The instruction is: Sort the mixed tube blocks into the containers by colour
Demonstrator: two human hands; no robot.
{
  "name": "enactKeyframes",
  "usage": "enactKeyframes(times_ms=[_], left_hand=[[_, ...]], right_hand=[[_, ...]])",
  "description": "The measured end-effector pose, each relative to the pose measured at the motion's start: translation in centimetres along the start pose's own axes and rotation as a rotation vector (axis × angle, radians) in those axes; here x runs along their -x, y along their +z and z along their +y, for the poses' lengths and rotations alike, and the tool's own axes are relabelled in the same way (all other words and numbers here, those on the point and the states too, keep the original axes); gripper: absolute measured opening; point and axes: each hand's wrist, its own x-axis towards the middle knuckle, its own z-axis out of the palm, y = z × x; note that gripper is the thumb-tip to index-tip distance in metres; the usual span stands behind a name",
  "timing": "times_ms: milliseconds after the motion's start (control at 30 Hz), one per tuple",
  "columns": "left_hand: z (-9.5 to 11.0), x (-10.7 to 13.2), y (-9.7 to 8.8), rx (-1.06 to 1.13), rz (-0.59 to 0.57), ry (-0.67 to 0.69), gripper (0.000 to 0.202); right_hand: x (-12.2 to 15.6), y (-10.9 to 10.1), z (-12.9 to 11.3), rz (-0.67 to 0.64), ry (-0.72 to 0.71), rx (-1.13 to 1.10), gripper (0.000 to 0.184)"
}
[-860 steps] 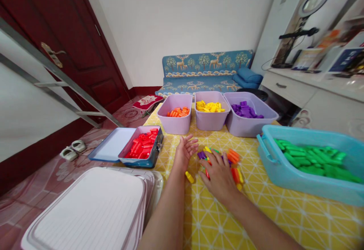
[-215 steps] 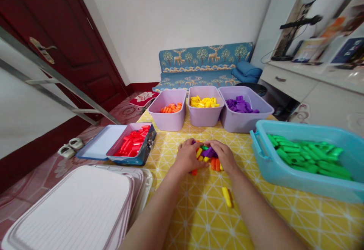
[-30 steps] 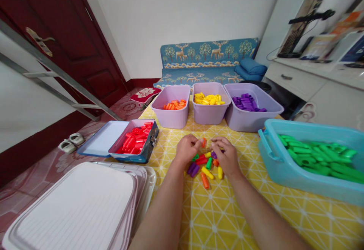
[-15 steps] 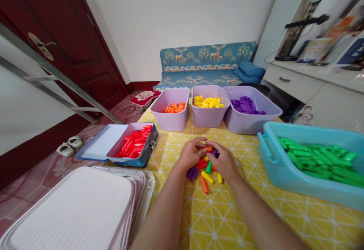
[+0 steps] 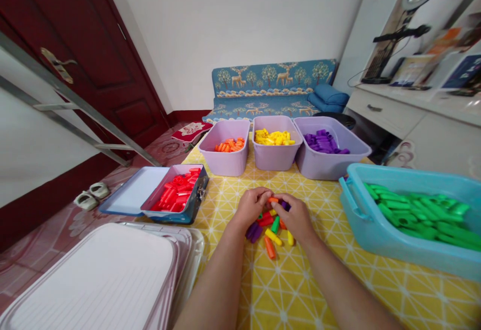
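Observation:
My left hand (image 5: 252,210) and my right hand (image 5: 296,219) meet over a small mixed pile of plastic tubes on the table. An orange plastic tube (image 5: 273,200) lies between their fingertips, and both hands seem to pinch it. Under and in front of them are a red tube (image 5: 266,219), a green tube (image 5: 275,225), a yellow tube (image 5: 273,237), purple tubes (image 5: 254,232) and a loose orange tube (image 5: 269,248) nearest me. My fingers cover part of the pile's far side.
Lilac bins of orange (image 5: 224,162), yellow (image 5: 276,158) and purple tubes (image 5: 325,167) line the back. A turquoise bin (image 5: 409,252) of green tubes stands right, an open tin (image 5: 190,212) of red tubes left. Stacked white trays (image 5: 97,275) lie front left.
The fingertips have drawn closer together around the orange tube, which has turned slightly. The camera view has shifted a little; the rest of the pile lies as before.

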Motion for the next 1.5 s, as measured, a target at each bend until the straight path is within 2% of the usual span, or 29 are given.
enactKeyframes(times_ms=[433, 833, 1067, 1167, 1267, 1367, 1400, 1467, 1500], left_hand=[[-0.4, -0.1, 0.1, 0.008, 0.008, -0.019, 0.033], [0.0, 0.0, 0.0, 0.066, 0.012, -0.064, 0.029], [-0.4, -0.2, 0.2, 0.288, 0.048, -0.088, 0.031], [0.3, 0.0, 0.1, 0.286, 0.165, -0.076, 0.025], [2.4, 0.2, -0.8, 0.175, 0.341, 0.024, 0.016], [5.1, -0.9, -3.1, 0.005, 0.569, 0.183, 0.014], [5.7, -1.8, -4.1, -0.049, 0.699, 0.219, 0.014], [6.4, -3.9, -6.0, -0.166, 0.903, 0.222, 0.015], [6.5, -5.0, -6.9, -0.22, 0.935, 0.195, 0.017]], right_hand=[[0.0, 0.0, 0.2, 0.009, 0.045, -0.019, 0.019], [0.0, 0.0, 0.4, 0.024, 0.077, -0.159, 0.021], [-0.1, 0.0, 0.2, 0.036, 0.084, -0.255, 0.03], [-0.2, 0.1, 0.5, 0.067, 0.135, -0.283, 0.039], [-0.2, 0.4, 0.8, 0.074, 0.163, -0.328, 0.042], [-0.1, 0.5, 0.9, 0.048, 0.18, -0.299, 0.041], [-0.1, 0.5, 0.9, 0.039, 0.181, -0.283, 0.041], [-0.1, 0.4, 0.7, 0.033, 0.173, -0.26, 0.041], [0.0, 0.3, 0.6, 0.034, 0.169, -0.255, 0.041]])
